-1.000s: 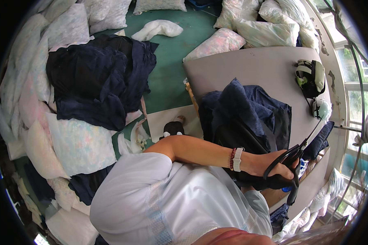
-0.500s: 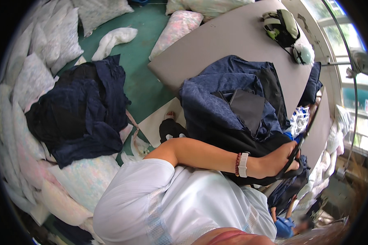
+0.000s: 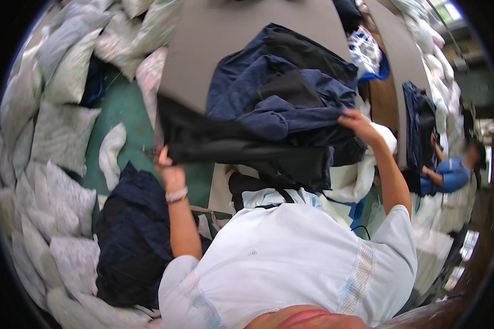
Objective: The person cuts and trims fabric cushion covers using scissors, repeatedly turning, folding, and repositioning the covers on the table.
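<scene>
A navy and black garment [image 3: 291,118] lies in loose folds at the near end of the padded table. My left hand [image 3: 170,174], with a white wristband, closes on the left end of its black part, which is stretched out and smeared by motion. A small dark thing sticks out beside those fingers, too blurred to name. On the other side, my right hand [image 3: 361,127] pinches the navy cloth at the garment's right edge. The black part hangs between both hands, just in front of my body.
The grey padded table [image 3: 195,49] stretches away ahead. Dark garments [image 3: 134,236] are heaped at lower left, among stuffed bags [image 3: 66,131]. A white stuffed piece [image 3: 113,153] lies on the green floor [image 3: 129,104]. To the right, a person in blue [image 3: 450,174] handles dark cloth by another table.
My view has turned toward the right. My left hand has swung from the right side to the left, drawing black cloth out. My right hand has come into view on the garment.
</scene>
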Action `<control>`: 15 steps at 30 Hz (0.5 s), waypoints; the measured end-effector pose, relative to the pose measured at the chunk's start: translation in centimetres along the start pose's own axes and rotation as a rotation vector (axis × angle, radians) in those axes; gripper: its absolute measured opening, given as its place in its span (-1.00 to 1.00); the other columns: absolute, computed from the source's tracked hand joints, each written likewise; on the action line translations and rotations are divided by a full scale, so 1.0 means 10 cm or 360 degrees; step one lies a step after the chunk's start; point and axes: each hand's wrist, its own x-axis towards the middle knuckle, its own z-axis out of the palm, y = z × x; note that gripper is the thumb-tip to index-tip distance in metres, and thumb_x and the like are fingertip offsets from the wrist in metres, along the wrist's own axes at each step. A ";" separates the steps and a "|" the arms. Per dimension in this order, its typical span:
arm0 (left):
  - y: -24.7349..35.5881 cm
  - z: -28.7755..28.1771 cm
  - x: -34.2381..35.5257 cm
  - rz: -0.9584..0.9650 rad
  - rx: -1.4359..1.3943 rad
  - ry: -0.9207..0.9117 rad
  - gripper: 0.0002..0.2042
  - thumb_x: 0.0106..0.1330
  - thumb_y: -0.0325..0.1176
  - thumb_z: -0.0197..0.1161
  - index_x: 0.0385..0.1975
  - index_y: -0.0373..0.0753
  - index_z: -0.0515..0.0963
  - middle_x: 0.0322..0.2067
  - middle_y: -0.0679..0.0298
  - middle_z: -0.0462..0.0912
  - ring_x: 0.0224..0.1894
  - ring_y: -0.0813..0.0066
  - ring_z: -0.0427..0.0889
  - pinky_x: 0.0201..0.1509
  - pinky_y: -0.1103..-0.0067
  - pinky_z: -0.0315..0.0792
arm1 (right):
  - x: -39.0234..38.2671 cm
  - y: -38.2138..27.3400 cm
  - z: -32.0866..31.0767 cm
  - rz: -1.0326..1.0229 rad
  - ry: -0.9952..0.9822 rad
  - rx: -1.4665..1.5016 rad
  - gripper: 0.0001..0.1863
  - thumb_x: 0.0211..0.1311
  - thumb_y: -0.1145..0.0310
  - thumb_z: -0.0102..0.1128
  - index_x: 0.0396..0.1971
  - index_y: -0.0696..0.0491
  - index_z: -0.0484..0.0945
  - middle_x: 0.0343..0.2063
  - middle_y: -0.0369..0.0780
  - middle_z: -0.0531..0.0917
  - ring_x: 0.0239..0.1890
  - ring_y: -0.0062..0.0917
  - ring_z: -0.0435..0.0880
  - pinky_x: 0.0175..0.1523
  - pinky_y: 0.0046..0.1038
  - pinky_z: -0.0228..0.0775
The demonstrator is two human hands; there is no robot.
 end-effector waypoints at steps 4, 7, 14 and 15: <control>-0.05 -1.12 -0.44 -0.0162 0.1596 0.0037 -0.85 0.18 -0.54 0.18 -0.50 -0.24 0.31 -0.64 0.35 0.44 -0.66 0.58 0.46 -0.69 0.73 0.28 | -0.34 -0.25 -0.05 -0.0727 0.0951 0.0945 -0.82 0.24 0.46 0.04 -0.19 0.14 0.53 -0.28 -0.35 0.60 -0.24 -0.69 0.53 -0.05 -0.65 0.31; -0.24 -0.63 -0.41 0.0508 0.1308 0.0131 -0.86 0.20 -0.55 0.18 -0.41 -0.32 0.32 -0.41 0.11 0.58 -0.48 0.44 0.61 -0.67 0.75 0.23 | -0.23 -0.31 0.44 -0.0919 0.1190 0.1159 -0.83 0.20 0.53 0.04 -0.23 0.10 0.56 -0.30 -0.36 0.60 -0.25 -0.71 0.52 -0.07 -0.67 0.30; -0.56 1.69 -0.47 0.0612 0.1130 -0.1517 -0.77 0.19 -0.52 0.20 -0.21 -0.30 0.31 0.03 -0.01 0.43 0.00 0.33 0.52 -0.38 0.80 0.34 | 0.00 -0.75 1.70 -0.0948 -0.0279 0.0702 -0.73 0.09 0.60 0.12 -0.15 0.17 0.50 -0.34 -0.32 0.56 -0.23 -0.67 0.51 -0.08 -0.64 0.31; -0.64 1.71 -0.50 0.0358 0.1171 -0.1526 -0.81 0.21 -0.52 0.17 -0.24 -0.28 0.33 -0.06 0.07 0.46 -0.07 0.41 0.52 -0.33 0.78 0.34 | -0.05 -0.75 1.73 -0.0986 -0.0127 0.0970 -0.68 0.09 0.61 0.11 -0.10 0.15 0.44 -0.32 -0.31 0.54 -0.24 -0.67 0.49 -0.08 -0.64 0.31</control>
